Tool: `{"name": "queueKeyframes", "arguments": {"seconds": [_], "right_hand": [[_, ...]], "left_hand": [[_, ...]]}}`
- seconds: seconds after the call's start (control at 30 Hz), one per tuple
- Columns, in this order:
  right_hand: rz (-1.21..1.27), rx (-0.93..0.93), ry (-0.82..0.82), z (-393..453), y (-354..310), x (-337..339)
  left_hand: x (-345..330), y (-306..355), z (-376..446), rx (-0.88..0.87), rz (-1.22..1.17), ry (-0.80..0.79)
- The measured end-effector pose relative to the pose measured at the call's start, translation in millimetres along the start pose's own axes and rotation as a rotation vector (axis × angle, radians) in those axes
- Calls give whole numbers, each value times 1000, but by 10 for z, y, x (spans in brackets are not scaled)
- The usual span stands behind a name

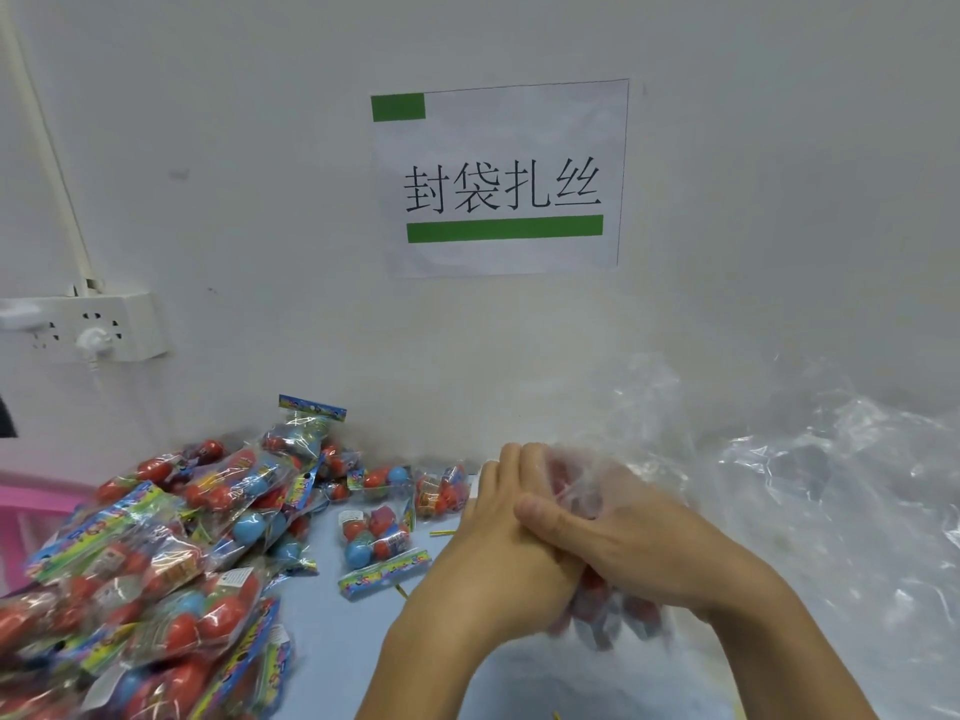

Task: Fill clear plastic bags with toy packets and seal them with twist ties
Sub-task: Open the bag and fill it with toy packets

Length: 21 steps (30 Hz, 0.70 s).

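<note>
Both my hands meet at the centre of the table around a clear plastic bag with red toy packets inside. My left hand is behind, its fingers curled round the gathered bag. My right hand crosses over it, thumb pressed on the left hand's back, fingers wrapped round the bag's neck. A big heap of toy packets with red and blue balls lies at the left. One packet lies alone near my left hand. Short yellow twist ties lie on the blue table.
A pile of empty clear bags fills the right side. The white wall close ahead carries a paper sign and a power socket at the left. A pink basket stands at the left edge. Blue table surface shows between the heap and my arms.
</note>
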State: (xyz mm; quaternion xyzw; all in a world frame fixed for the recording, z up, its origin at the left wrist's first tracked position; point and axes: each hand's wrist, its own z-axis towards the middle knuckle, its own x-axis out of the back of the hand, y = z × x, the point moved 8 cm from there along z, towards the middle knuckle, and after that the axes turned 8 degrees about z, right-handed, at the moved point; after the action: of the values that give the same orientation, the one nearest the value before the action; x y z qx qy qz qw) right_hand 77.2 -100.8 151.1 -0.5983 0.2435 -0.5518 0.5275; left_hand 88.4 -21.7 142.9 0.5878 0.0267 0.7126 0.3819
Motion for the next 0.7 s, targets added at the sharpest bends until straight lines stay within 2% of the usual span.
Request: {"name": "queueKeyframes", "arguments": {"seconds": [0.13,0.3,0.57,0.7], "right_hand": [[25,23,33,9,-36,55],[125,-24,49,19,-11,58],[363,-86,289,-9,146,303],[466,-76,430,-36,215,483]], "left_hand": [[38,-34,16,53,-173,86],[81,-98,43,24,-185,132],[154,-147,87,-48,-410,170],[335,-348,73,103,-392,362]]}}
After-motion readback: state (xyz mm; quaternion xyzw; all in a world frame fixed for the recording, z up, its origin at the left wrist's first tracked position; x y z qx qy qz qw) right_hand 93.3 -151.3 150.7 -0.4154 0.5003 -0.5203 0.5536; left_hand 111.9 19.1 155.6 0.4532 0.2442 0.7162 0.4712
